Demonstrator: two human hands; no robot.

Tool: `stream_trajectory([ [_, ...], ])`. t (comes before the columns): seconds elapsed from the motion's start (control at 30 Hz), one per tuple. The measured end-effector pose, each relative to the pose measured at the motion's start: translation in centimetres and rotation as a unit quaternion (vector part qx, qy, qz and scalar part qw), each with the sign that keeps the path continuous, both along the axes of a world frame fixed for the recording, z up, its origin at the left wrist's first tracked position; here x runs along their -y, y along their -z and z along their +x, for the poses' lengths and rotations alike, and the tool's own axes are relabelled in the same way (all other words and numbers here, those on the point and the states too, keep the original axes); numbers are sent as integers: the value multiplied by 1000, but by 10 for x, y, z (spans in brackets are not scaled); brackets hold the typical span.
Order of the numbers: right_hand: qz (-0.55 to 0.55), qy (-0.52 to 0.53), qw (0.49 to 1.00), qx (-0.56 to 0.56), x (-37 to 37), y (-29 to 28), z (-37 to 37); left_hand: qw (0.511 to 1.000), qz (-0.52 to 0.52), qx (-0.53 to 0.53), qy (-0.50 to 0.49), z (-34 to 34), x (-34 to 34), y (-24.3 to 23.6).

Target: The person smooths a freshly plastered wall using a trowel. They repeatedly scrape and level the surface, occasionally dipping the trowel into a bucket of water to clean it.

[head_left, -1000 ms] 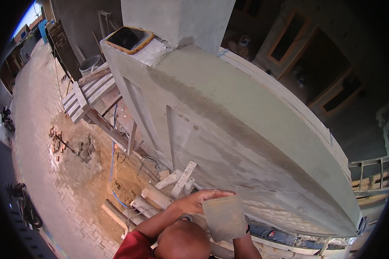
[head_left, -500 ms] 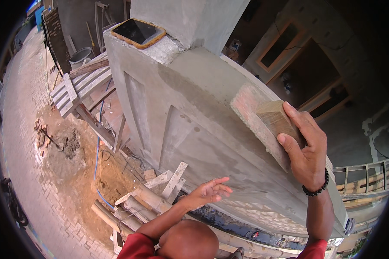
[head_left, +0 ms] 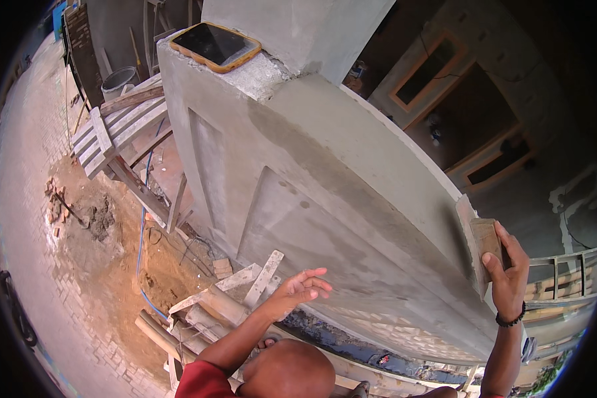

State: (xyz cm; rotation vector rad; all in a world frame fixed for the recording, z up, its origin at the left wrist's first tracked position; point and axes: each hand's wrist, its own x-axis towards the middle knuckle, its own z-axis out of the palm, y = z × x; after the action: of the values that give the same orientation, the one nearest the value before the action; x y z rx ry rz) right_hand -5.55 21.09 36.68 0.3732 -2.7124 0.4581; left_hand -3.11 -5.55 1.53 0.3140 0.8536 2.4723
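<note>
Sitting in the right hand [head_left: 510,281]: a float [head_left: 484,240] (left hand [head_left: 298,289] well apart)

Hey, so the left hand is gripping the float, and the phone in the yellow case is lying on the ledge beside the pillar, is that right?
Not quite: the head view shows the right hand gripping the float, while the left hand is open. The phone in the yellow case does lie on the ledge beside the pillar.
</note>
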Motion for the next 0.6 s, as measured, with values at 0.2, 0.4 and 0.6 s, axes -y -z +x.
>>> stream_trajectory([
  [0.2,-11,-160,987,-6,102,4,-51,999,12,22,-41,1,-4,-1],
  [0.4,15,-260,965,-16,171,16,-92,999,33,17,-38,2,-16,2],
  [0.6,70,-148,983,83,121,11,-64,994,54,51,-75,8,-2,11],
])
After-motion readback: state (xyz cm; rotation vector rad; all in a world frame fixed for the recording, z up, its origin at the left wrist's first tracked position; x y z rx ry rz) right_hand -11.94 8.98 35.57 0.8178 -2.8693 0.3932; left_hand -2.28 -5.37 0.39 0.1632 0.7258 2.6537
